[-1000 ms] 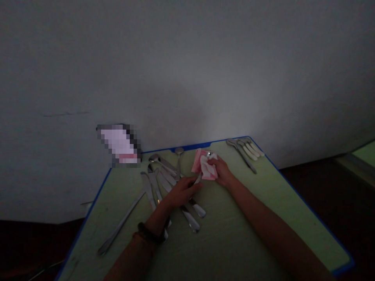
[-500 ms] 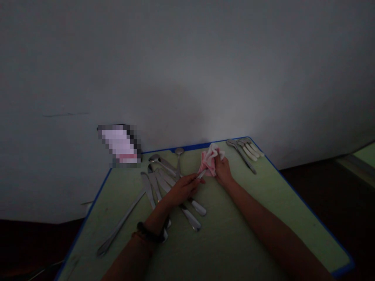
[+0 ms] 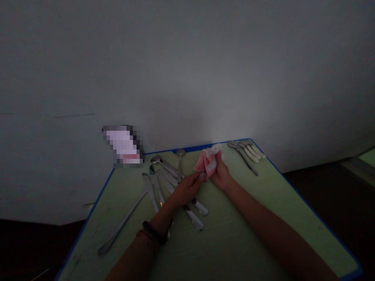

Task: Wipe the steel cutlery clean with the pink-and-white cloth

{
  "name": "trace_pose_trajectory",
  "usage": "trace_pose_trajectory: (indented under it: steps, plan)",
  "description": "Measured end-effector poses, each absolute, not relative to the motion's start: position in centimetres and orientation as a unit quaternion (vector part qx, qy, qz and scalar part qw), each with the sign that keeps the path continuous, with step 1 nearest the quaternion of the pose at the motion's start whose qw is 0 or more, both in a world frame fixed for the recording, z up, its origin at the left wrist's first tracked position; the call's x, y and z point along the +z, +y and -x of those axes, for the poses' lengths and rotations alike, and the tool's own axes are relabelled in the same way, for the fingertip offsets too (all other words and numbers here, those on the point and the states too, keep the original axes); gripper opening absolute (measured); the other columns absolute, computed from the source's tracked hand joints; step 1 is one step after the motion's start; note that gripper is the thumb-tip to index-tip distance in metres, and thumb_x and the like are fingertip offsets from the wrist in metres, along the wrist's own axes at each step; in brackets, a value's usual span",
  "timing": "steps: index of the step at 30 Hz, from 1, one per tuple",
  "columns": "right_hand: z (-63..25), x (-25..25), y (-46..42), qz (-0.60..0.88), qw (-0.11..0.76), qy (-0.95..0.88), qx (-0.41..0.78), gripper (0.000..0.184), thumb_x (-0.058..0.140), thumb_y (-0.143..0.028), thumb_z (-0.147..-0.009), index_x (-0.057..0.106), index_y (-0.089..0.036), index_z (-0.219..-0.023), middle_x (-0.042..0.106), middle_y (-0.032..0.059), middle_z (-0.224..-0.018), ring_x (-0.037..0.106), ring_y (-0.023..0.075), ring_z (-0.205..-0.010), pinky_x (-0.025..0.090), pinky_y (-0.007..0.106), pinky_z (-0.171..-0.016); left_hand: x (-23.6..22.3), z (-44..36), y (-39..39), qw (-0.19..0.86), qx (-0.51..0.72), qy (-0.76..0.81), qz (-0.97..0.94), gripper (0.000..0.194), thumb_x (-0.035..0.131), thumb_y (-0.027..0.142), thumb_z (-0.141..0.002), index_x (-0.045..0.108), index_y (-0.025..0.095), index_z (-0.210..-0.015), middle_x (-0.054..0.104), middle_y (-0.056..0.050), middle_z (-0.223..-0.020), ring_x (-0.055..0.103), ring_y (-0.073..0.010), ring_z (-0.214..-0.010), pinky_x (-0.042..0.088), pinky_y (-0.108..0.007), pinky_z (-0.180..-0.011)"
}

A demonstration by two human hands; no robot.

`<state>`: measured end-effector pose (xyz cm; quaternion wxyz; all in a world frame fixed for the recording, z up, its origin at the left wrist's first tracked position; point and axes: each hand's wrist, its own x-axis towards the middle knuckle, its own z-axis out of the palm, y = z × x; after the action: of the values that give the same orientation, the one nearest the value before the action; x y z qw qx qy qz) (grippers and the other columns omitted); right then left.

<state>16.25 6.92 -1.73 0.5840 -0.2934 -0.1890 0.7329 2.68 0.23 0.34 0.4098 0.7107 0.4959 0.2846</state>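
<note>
My left hand (image 3: 189, 188) is closed around the end of a slim metal piece of cutlery (image 3: 200, 175). The other end of that piece goes into a pink and white cloth (image 3: 207, 162), so its kind is hidden. My right hand (image 3: 222, 173) is closed on the cloth and bunches it around the metal. Under and beside my left hand lie several metal knives and spoons, among them a knife (image 3: 151, 191) and a spoon (image 3: 181, 160) with its bowl toward the wall. My left forearm covers part of this pile.
At the table's far right corner lie a long metal spoon (image 3: 244, 158) and several white-handled utensils (image 3: 252, 153). A long-handled metal utensil (image 3: 123, 220) lies at the left. A phone-like device (image 3: 123, 144), blurred out, leans against the wall (image 3: 187, 78). The green table (image 3: 263, 218) has a blue edge.
The cloth has folded further over the metal piece, so less of it shows. My hands have come closer together. The whole view has shifted slightly.
</note>
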Motion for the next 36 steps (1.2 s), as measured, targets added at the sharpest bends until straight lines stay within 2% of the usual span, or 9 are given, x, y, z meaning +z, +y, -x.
trace_pose_trajectory:
  steps: [2, 5, 10, 13, 19, 26, 32, 36]
  plan:
    - [-16.6, -1.7, 7.6, 0.265, 0.577, -0.199, 0.747, 0.038, 0.056, -0.053, -0.075, 0.062, -0.019, -0.091, 0.068, 0.0031, -0.087, 0.062, 0.0158, -0.078, 0.051, 0.027, -0.069, 0.3, -2.7, 0.3, 0.409, 0.284, 0.502, -0.707, 0.034, 0.039, 0.041, -0.086, 0.059, 0.014, -0.091, 0.043, 0.004, -0.055, 0.044, -0.0109, -0.051, 0.032, -0.02, -0.048]
    - [-16.8, -1.8, 7.9, 0.256, 0.575, -0.236, 0.741, 0.031, 0.064, -0.043, -0.072, 0.059, -0.021, -0.094, 0.068, 0.0004, -0.087, 0.063, 0.0149, -0.075, 0.052, 0.027, -0.068, 0.1, -2.6, 0.3, 0.418, 0.286, 0.501, -0.702, 0.036, 0.039, 0.043, -0.087, 0.059, 0.014, -0.094, 0.042, 0.005, -0.054, 0.042, -0.01, -0.05, 0.031, -0.019, -0.046]
    - [-16.7, -2.0, 7.5, 0.291, 0.565, -0.275, 0.722, 0.03, 0.072, -0.032, -0.062, 0.058, -0.018, -0.086, 0.067, -0.0012, -0.072, 0.062, 0.0137, -0.064, 0.051, 0.026, -0.064, -0.3, -2.5, 0.4, 0.435, 0.29, 0.506, -0.686, 0.039, 0.037, 0.046, -0.087, 0.058, 0.013, -0.089, 0.038, 0.007, -0.049, 0.038, -0.0092, -0.044, 0.03, -0.019, -0.044]
    - [-17.0, -2.1, 7.9, 0.319, 0.557, -0.281, 0.714, 0.031, 0.075, -0.029, -0.057, 0.059, -0.016, -0.081, 0.067, 0.0004, -0.066, 0.064, 0.0171, -0.068, 0.051, 0.028, -0.064, -0.2, -2.6, 0.4, 0.429, 0.289, 0.51, -0.687, 0.041, 0.035, 0.047, -0.088, 0.058, 0.014, -0.089, 0.039, 0.007, -0.049, 0.039, -0.0096, -0.044, 0.03, -0.02, -0.045]
    - [-18.6, -2.4, 9.5, 0.35, 0.64, -0.256, 0.634, 0.03, 0.074, -0.028, -0.06, 0.062, -0.016, -0.085, 0.069, 0.0022, -0.072, 0.062, 0.0149, -0.06, 0.051, 0.028, -0.06, 0.4, -2.6, 0.3, 0.417, 0.276, 0.526, -0.688, 0.042, 0.035, 0.047, -0.087, 0.059, 0.015, -0.096, 0.039, 0.006, -0.05, 0.04, -0.011, -0.047, 0.031, -0.021, -0.046]
    - [-18.9, -2.3, 9.5, 0.324, 0.599, -0.247, 0.689, 0.031, 0.076, -0.022, -0.059, 0.062, -0.017, -0.086, 0.07, 0.0016, -0.077, 0.064, 0.0144, -0.063, 0.053, 0.028, -0.064, 0.2, -2.7, 0.2, 0.415, 0.269, 0.525, -0.693, 0.042, 0.035, 0.047, -0.087, 0.062, 0.015, -0.088, 0.039, 0.006, -0.049, 0.04, -0.0108, -0.046, 0.028, -0.021, -0.045]
    - [-18.9, -2.1, 9.3, 0.297, 0.57, -0.285, 0.712, 0.034, 0.076, -0.025, -0.06, 0.061, -0.017, -0.089, 0.069, 0.001, -0.072, 0.064, 0.0156, -0.063, 0.051, 0.028, -0.062, -0.1, -2.8, 0.1, 0.354, 0.281, 0.541, -0.71, 0.041, 0.035, 0.045, -0.087, 0.063, 0.016, -0.08, 0.044, 0.004, -0.051, 0.046, -0.0127, -0.05, 0.031, -0.022, -0.049]
    - [-18.7, -2.0, 9.1, 0.298, 0.567, -0.291, 0.71, 0.034, 0.076, -0.03, -0.06, 0.06, -0.017, -0.088, 0.068, 0.0009, -0.07, 0.063, 0.0163, -0.063, 0.05, 0.029, -0.063, -0.2, -2.9, 0.1, 0.362, 0.284, 0.536, -0.708, 0.039, 0.037, 0.045, -0.087, 0.063, 0.016, -0.08, 0.044, 0.005, -0.049, 0.045, -0.0125, -0.049, 0.03, -0.021, -0.048]
